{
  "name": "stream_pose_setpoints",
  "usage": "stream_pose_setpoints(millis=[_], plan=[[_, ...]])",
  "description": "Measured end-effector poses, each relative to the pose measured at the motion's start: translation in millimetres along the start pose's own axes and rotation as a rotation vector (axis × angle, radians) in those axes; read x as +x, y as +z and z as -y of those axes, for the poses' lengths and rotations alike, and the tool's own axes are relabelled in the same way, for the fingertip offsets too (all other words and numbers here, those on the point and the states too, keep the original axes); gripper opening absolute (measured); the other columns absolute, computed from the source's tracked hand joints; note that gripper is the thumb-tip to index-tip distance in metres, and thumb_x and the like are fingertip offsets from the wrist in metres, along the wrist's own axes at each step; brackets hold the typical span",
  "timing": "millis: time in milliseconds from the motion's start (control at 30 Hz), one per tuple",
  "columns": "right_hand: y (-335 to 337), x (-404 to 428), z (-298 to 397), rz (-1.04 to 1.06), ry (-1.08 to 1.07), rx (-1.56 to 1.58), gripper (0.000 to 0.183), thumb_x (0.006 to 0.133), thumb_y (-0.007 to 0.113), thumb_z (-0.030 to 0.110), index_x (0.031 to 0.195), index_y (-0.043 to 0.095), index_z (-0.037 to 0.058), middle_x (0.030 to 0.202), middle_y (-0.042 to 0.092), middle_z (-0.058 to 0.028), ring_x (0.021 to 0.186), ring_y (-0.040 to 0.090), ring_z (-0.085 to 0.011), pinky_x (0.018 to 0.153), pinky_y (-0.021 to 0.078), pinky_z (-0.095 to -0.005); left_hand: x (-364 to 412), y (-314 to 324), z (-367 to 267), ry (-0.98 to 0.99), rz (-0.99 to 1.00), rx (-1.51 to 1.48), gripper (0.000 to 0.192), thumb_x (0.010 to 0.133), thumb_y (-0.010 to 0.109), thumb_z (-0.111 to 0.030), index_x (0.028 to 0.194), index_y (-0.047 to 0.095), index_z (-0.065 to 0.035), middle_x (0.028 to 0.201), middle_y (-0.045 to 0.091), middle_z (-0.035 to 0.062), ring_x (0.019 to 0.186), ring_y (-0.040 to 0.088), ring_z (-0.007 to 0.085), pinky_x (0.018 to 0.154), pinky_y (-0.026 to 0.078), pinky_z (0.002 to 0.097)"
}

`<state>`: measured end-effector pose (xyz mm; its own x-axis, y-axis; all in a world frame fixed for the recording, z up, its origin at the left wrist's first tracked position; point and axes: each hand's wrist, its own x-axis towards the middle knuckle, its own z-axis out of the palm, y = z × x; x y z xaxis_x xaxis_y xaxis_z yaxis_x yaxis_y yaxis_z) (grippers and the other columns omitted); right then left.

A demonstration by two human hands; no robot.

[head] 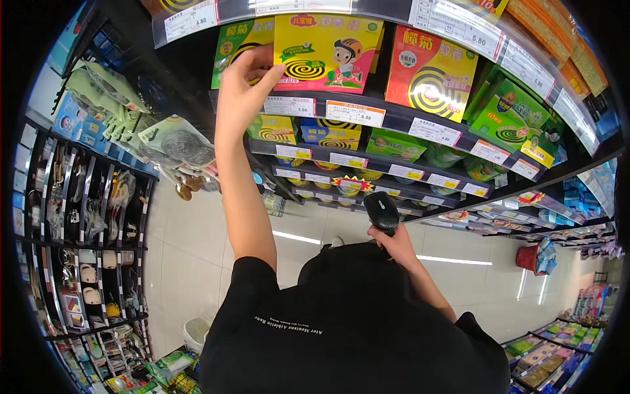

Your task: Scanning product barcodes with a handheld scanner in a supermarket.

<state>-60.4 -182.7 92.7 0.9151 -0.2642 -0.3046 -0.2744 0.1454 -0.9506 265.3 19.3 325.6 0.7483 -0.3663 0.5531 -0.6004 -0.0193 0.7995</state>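
Note:
On an upper shelf, my left hand [251, 79] reaches up with bent fingers between a green and yellow mosquito coil box [225, 47] and a yellow and pink mosquito coil box [339, 49]. Its thumb lies at the left edge of the yellow and pink box; the fingertips are partly hidden, so a firm hold cannot be told. Lower down, my right hand [393, 241] is closed around the handle of a black handheld barcode scanner [381, 209]. A red and yellow coil box [430, 74] stands farther right, beside green coil boxes [514, 111].
Price tags line the shelf edge [403, 120], with lower shelves of coils beneath. Packaged scrubbers [184, 143] hang left of my forearm. A merchandise rack [88, 236] stands at the left. A red shopping basket [527, 258] rests on the tiled floor at the right.

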Motion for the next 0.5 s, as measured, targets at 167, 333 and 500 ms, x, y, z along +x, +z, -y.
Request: stream_pose_setpoints(millis=[167,333,500], plan=[[-0.3,1.0,-4.1,0.0,0.015,-0.042,0.025,0.087,0.079,0.022,0.094,0.064,0.0033,0.073,0.061,0.0018,0.063,0.055,-0.007,0.057,0.0432,-0.0267,-3.7,2.1,7.2,0.032,-0.067,0.01,0.033,0.092,0.073,-0.01,0.12,0.066,0.0056,0.104,0.074,0.0109,0.09,0.066,0.0121,0.082,0.053,0.0268],[-2.6,-0.7,-11.0,0.024,-0.004,-0.062,0.027,0.087,0.079,0.023,0.096,0.064,0.0033,0.072,0.061,0.0016,0.062,0.055,-0.0072,0.057,0.0435,-0.0266,-16.7,-3.6,-6.1,0.127,-0.244,0.031,0.03,0.091,0.074,-0.009,0.118,0.067,0.0031,0.109,0.073,0.0106,0.093,0.066,0.0131,0.084,0.053,0.0284],[0.3,-7.9,-6.5,0.055,0.106,-0.143,0.031,0.085,0.081,0.024,0.1,0.065,0.002,0.077,0.064,-0.0016,0.062,0.057,-0.0072,0.058,0.0452,-0.0258,-97.8,-2.5,9.3,0.002,-0.482,0.077,0.01,0.095,0.068,-0.003,0.104,0.067,0.0021,0.101,0.07,0.0057,0.094,0.066,0.0122,0.086,0.052,0.0271]])
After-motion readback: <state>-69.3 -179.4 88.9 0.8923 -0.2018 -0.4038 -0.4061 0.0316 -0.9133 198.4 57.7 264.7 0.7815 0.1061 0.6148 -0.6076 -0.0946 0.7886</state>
